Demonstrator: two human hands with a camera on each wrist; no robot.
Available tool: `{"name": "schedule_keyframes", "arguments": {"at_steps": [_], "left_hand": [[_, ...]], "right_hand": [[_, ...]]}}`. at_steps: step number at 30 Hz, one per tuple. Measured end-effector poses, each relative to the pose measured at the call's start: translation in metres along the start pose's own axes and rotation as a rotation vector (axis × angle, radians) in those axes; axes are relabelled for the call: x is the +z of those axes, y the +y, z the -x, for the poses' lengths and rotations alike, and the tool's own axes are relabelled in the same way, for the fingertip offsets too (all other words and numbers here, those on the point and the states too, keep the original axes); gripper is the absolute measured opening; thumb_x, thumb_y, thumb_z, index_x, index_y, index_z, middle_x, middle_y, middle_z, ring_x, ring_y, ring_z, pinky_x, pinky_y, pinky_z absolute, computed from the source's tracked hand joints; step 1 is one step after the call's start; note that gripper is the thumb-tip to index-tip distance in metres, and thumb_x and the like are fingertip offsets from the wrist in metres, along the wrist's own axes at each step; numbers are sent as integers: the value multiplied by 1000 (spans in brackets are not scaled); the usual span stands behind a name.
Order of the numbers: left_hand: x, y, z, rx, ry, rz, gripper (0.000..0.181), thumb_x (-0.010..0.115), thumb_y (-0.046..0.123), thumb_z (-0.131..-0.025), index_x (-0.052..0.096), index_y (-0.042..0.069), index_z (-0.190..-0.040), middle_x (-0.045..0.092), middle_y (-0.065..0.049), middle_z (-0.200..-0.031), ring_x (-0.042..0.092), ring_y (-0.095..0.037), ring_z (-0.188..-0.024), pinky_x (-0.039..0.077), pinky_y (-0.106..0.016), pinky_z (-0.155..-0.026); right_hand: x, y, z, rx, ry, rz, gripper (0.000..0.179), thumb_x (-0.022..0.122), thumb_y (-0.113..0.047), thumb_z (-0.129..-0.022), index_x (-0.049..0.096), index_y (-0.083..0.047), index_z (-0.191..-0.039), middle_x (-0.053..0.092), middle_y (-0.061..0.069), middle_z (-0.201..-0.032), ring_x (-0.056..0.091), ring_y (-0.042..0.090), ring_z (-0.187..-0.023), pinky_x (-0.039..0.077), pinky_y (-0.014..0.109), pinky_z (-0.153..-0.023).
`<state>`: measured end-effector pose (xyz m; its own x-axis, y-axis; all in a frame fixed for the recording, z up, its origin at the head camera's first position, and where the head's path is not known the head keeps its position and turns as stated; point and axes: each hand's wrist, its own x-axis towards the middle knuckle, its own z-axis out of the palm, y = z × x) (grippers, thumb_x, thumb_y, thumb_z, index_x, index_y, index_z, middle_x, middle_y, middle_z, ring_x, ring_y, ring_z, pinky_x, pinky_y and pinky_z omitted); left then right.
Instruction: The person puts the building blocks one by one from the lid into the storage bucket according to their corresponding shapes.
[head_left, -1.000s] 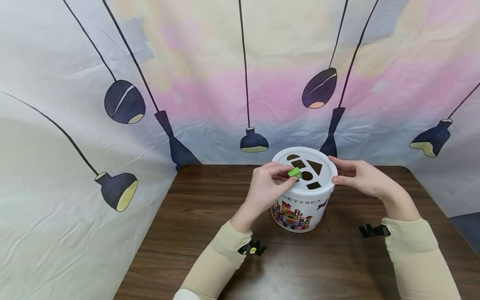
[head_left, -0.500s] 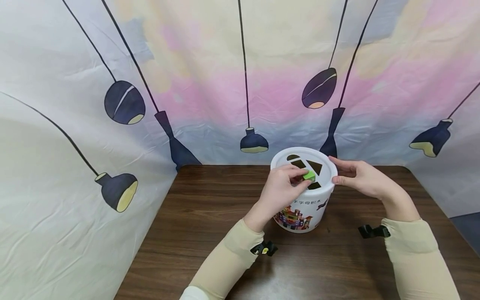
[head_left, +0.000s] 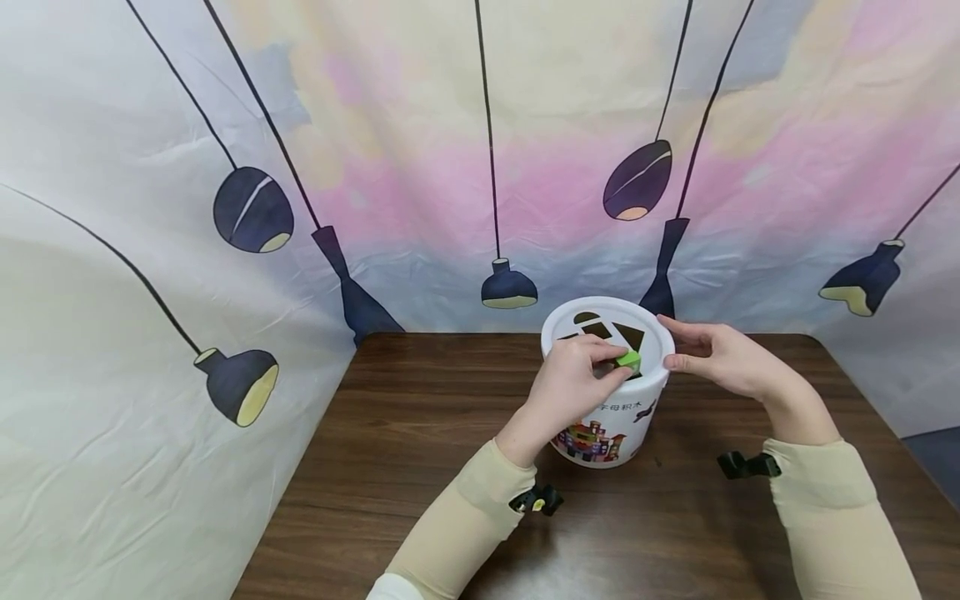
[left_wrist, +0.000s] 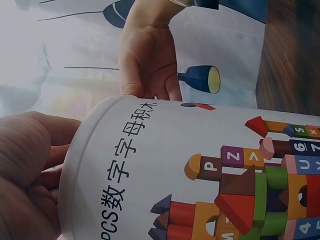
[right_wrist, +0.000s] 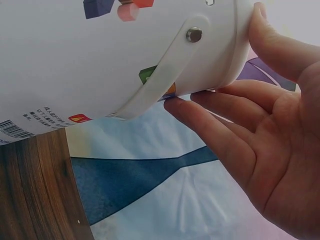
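A white toy-block bucket (head_left: pixel 600 429) stands upright on the table, its lid (head_left: pixel 561 321) cut with shaped holes. My left hand (head_left: pixel 570 375) pinches a small green block (head_left: pixel 630 361) between thumb and fingers, over the lid's near right hole, which it partly hides. I cannot tell how far the block sits in the hole. At the bucket's right side, my right hand (head_left: pixel 723 358) holds the rim. Its thumb and fingers (right_wrist: pixel 220 130) spread around the edge in the right wrist view. The left wrist view hides the block behind the bucket's printed wall (left_wrist: pixel 175 150).
The brown wooden table (head_left: pixel 390 433) extends around the bucket. Behind it hangs a cloth backdrop (head_left: pixel 420 167) printed with lamps. A white carry handle (right_wrist: pixel 165 75) lies against the bucket's side, fixed by a rivet.
My left hand has carried the green block rightward across the lid, from its left part to the near right hole. The right hand has stayed at the rim.
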<state>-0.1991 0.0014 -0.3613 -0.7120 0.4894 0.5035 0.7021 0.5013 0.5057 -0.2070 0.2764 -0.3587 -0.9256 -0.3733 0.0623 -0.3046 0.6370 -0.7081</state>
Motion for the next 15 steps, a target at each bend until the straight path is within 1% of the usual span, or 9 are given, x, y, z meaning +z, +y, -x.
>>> {"name": "schedule_keyframes", "arguments": {"at_steps": [6,11,15], "left_hand": [[-1,1,1,-9,-22,-17,30,84,27,-97,83,13,-123,78,4,-113,69,0,-97,49,-12,-84],[-1,-1,2,-20,-47,0,31,84,29,-97,83,13,-124,78,4,-112,68,-1,-99,50,-12,-84],[-2,-2,2,-9,-50,17,31,84,28,-97,82,12,-123,78,3,-112,68,-1,-100,50,-13,-85]], "right_hand": [[0,0,0,-5,2,2,76,72,-28,-106,34,-2,-166,57,30,-150,62,45,-131,54,62,-102],[1,1,0,4,-5,1,77,72,-29,-106,33,-3,-167,53,30,-154,58,48,-135,52,64,-103],[0,2,1,1,-5,3,77,72,-29,-106,32,-5,-168,51,29,-155,55,48,-137,50,66,-104]]}}
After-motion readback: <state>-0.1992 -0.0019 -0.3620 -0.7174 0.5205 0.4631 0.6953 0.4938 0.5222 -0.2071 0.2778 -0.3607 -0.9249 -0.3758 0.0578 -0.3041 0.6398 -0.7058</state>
